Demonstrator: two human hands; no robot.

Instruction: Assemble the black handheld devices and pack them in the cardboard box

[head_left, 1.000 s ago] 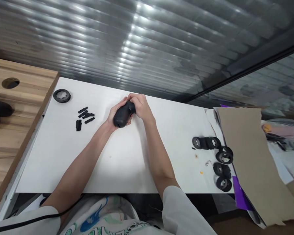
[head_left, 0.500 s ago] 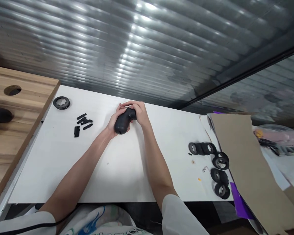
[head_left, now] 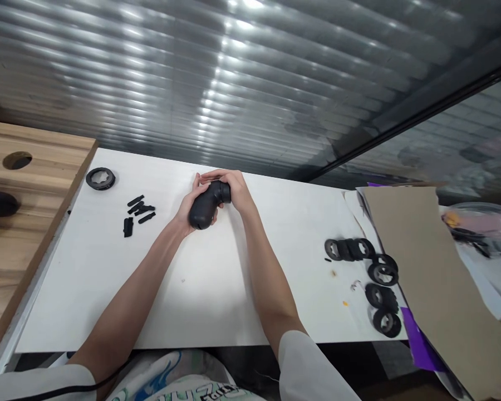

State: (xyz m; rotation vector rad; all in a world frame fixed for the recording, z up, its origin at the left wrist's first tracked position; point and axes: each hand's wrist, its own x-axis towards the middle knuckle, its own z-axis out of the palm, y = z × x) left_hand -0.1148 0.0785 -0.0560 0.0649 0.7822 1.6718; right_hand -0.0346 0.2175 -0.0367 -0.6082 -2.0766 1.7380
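Observation:
A curved black elbow-shaped part [head_left: 204,209] is held above the white table between both hands. My left hand [head_left: 186,211] wraps round its rounded lower end from the left and below. My right hand [head_left: 240,192] closes on the ringed upper end from the right, its fingers reaching over the far side. Small flat black pieces [head_left: 146,209] lie to the left of my hands. Further left at the back is a flat black ring [head_left: 101,179] with a notched inner opening.
Several black rings [head_left: 383,273] lie at the right of the white table [head_left: 217,306], beside a brown cardboard sheet [head_left: 426,267]. On the left stands a wooden board [head_left: 33,195] with a round hole and dark rounded parts [head_left: 0,203]. A ribbed metallic wall [head_left: 150,83] rises behind.
The black part has turned slightly in my hands, and more of its ringed end shows. The whole view has shifted a little.

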